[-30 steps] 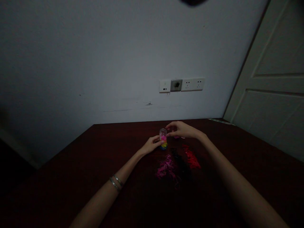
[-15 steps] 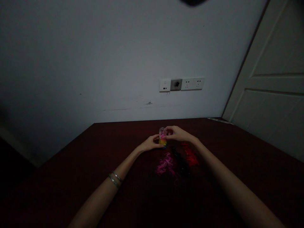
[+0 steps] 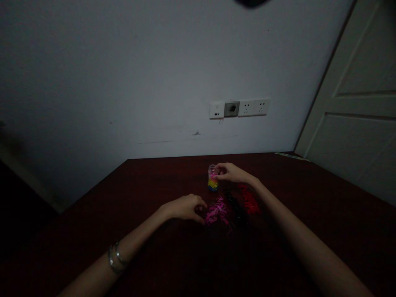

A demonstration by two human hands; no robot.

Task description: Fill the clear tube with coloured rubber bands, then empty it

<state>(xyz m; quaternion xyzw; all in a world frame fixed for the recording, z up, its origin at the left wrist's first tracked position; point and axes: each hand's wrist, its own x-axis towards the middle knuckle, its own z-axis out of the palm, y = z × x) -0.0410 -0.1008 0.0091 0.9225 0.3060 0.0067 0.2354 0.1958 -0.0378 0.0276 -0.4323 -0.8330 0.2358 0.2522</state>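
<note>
A small clear jar (image 3: 213, 184) stands upright on the table, with blue, yellow and pink layers inside and its mouth uncovered. My right hand (image 3: 230, 172) grips the jar's right side near the top, thumb and fingers around it. Nearer to me lies a loose pile of thin purple-pink bands or strands (image 3: 217, 212). My left hand (image 3: 187, 207) is at the left edge of that pile, thumb and fingers apart, holding nothing that I can see. Beside the purple-pink pile are a black pile (image 3: 237, 209) and a red pile (image 3: 249, 200) of similar strands.
The dark red table (image 3: 161, 177) meets a pale wall (image 3: 154, 82) at the back. Wall sockets (image 3: 246, 108) sit above the table. A panelled door (image 3: 359, 123) stands at the right. The light is dim.
My left hand has let go of the jar and moved toward me, down to the purple-pink pile. My right hand stays on the jar. The view has shifted slightly.
</note>
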